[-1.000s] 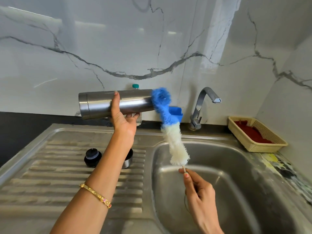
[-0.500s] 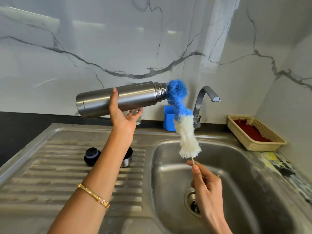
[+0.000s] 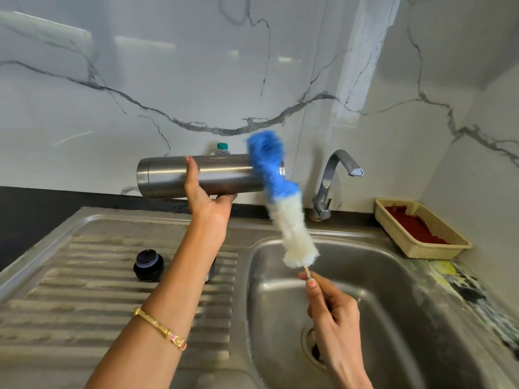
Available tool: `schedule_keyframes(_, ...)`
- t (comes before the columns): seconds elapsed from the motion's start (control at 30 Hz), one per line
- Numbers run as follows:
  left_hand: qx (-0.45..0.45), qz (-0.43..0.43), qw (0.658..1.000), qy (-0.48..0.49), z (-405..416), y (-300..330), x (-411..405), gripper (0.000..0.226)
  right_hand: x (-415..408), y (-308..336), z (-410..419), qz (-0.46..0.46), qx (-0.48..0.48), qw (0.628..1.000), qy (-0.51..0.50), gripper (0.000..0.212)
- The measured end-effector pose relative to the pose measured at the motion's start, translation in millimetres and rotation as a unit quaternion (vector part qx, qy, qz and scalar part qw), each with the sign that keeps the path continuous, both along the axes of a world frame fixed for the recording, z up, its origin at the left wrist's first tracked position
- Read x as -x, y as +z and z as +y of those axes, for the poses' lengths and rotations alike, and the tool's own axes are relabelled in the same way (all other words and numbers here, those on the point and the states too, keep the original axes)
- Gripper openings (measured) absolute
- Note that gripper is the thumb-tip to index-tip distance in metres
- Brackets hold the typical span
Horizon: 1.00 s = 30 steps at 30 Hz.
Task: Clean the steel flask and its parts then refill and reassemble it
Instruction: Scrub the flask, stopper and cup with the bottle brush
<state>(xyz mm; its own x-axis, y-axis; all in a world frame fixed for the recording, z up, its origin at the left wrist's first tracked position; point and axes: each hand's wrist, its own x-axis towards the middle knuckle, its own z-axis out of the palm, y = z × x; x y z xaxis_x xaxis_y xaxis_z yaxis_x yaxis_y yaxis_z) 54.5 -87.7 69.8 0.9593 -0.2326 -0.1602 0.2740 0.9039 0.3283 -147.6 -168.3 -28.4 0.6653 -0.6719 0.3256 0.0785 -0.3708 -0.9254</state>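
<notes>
Steel flask (image 3: 207, 175) held level in the air above the back edge of the drainboard (image 3: 84, 299), base toward the left, mouth toward the right. Gripped around the middle by the left hand (image 3: 206, 197): thumb up over the near side, fingers curled underneath, palm against the steel. Gold bangle (image 3: 160, 328) on that forearm.

Bottle brush (image 3: 280, 203) slanting up from lower right, blue bristle end lying across the flask's mouth end, white bristle part hanging below over the sink basin (image 3: 393, 290). Blue end blurred, so whether inside the mouth or only against the rim cannot be told. Thin handle pinched just under the white bristles by the right hand (image 3: 332, 313), fingers curled closed round it, thumb tip uppermost.

Black stopper (image 3: 148, 265) standing on the drainboard ridges, below the flask. Just right of it, a steel cup mostly hidden behind the left forearm. Green-capped bottle (image 3: 222, 148) peeking up behind the flask. Tap (image 3: 334, 181) at the back of the basin, spout pointing right. Beige basket (image 3: 421, 228) with a red cloth inside, on the counter to the right. Marble-veined wall (image 3: 168, 66) behind.
</notes>
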Motion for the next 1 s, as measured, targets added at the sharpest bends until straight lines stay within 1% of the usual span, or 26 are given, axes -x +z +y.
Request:
schedule_keyframes(0.07,0.017,-0.002,1.000,-0.001,1.5,-2.4,-2.8,0.037,1.8,1.2,-2.1,-0.004,-0.006,1.000,-0.016,0.017)
schedule_keyframes(0.13,0.022,-0.010,1.000,-0.005,-1.7,1.8,-3.6,0.041,3.4,5.6,-6.4,0.010,0.003,1.000,-0.003,0.015)
schedule_keyframes(0.17,0.020,-0.017,1.000,-0.008,-3.5,5.6,-3.0,0.037,2.6,8.1,-8.6,0.013,0.009,1.000,0.003,0.014)
schedule_keyframes(0.2,0.016,-0.021,1.000,-0.012,-5.2,9.2,-3.2,0.029,0.1,9.4,-11.2,0.013,0.012,1.000,0.000,0.014)
schedule_keyframes(0.27,0.009,-0.017,1.000,-0.016,-6.6,15.6,-3.9,0.016,-4.5,11.4,-12.0,0.009,0.017,1.000,-0.023,0.017)
schedule_keyframes(0.33,-0.006,-0.017,1.000,-0.018,-5.0,20.7,-3.1,0.019,-4.5,11.4,-9.0,0.012,0.020,1.000,-0.020,0.015)
schedule_keyframes(0.43,-0.035,-0.007,0.999,0.001,-4.0,22.4,1.7,0.027,2.7,10.8,-7.8,0.011,0.018,1.000,-0.016,0.021)
schedule_keyframes(0.53,-0.074,0.031,0.997,0.023,-3.5,11.5,9.5,0.024,12.0,4.7,-6.0,0.038,0.016,0.999,-0.016,0.021)
schedule_keyframes(0.6,-0.074,0.030,0.997,0.022,-1.5,2.8,11.1,0.030,17.4,-1.4,-3.3,0.048,0.013,0.999,-0.003,0.021)
schedule_keyframes(0.67,-0.058,0.014,0.998,0.017,1.8,-1.6,8.6,0.043,19.6,-6.2,-1.3,0.044,-0.001,0.999,-0.010,0.023)
schedule_keyframes(0.7,-0.053,0.009,0.998,0.016,3.1,-2.1,6.4,0.043,19.4,-7.8,-1.0,0.042,0.001,0.999,-0.016,0.022)
schedule_keyframes(0.73,-0.050,0.009,0.999,0.017,3.6,-2.9,4.0,0.038,18.7,-8.7,-0.3,0.049,0.009,0.999,-0.021,0.018)
schedule_keyframes(0.8,-0.038,0.015,0.999,0.015,3.2,-5.0,1.8,0.028,15.9,-8.9,-0.9,0.058,0.031,0.998,-0.012,0.022)
schedule_keyframes(0.9,-0.016,0.001,1.000,0.008,3.5,-5.0,0.5,0.022,10.6,-6.2,-2.7,0.044,0.012,0.998,-0.031,0.023)
schedule_keyframes(1.0,-0.025,0.003,1.000,0.004,3.3,2.7,-4.5,0.017,4.8,-0.4,-2.8,0.046,0.024,0.998,-0.026,0.022)
